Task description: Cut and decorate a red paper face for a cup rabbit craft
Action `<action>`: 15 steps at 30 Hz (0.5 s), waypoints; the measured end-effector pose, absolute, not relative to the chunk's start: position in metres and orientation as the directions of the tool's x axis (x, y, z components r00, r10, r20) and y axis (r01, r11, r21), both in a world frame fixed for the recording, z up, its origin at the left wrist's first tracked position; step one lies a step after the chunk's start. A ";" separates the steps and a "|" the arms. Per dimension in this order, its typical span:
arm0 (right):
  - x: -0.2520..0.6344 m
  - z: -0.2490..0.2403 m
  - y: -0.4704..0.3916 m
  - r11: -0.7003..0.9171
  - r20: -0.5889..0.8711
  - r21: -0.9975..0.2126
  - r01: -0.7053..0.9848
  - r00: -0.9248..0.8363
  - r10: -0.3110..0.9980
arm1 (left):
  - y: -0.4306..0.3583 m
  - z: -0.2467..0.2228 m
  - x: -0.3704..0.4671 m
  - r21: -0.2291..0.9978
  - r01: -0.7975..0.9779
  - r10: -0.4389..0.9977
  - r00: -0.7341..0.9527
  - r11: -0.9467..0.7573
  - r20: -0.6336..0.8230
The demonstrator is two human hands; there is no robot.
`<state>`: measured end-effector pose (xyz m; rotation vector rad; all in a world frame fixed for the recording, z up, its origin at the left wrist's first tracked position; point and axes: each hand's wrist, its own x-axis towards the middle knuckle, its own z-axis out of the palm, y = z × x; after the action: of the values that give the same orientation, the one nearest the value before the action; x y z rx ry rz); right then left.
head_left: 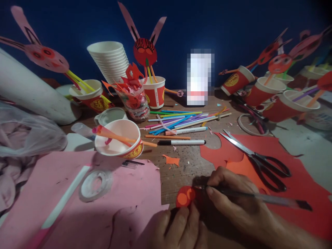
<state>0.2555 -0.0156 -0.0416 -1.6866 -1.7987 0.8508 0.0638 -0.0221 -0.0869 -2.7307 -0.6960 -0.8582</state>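
Right hand (237, 202): thumb and fingers closed round a slim dark pen (272, 199), whose far end slants out toward the table's right edge.
Left hand (178, 224): fingers bunched together at the near rim of the red paper disc (185, 195); whether they pinch it or only press it down, I cannot tell.
Red paper disc: toward the near edge of the wooden table (178, 173), between the pink paper sheet (135, 183) and the red paper sheet (298, 166), with two orange paper circles (182, 199) on its face.
Pen tip: at the disc's right side, by one orange circle; touching or just above, too blurred to say.
Slipping: the disc is small, so a light left-hand hold could let it turn and throw a stroke off line.
Overrun: working this close to the rim, the tip could run off and mark the wood.
Smearing: wet ink would smudge if a fingertip slid across it.
Scissors (256, 159): on the red sheet toward the table's right edge, blades slightly parted; a wide swing of the pen hand could knock the handles.
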 end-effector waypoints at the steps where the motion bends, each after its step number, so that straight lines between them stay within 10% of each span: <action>1: 0.256 -0.041 -0.015 0.029 -0.043 -0.751 0.660 -0.093 0.995 | -0.022 -0.087 0.064 -0.043 0.494 0.380 0.719 -0.868 0.582; 15: 0.249 -0.034 -0.014 0.135 0.030 -0.701 0.700 -0.160 0.987 | -0.023 -0.088 0.064 -0.023 0.493 0.386 0.709 -0.870 0.591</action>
<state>0.2490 -0.0141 -0.0343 -1.6155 -1.9228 0.7588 0.0644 -0.0230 -0.0876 -2.7356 -0.7099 -0.8857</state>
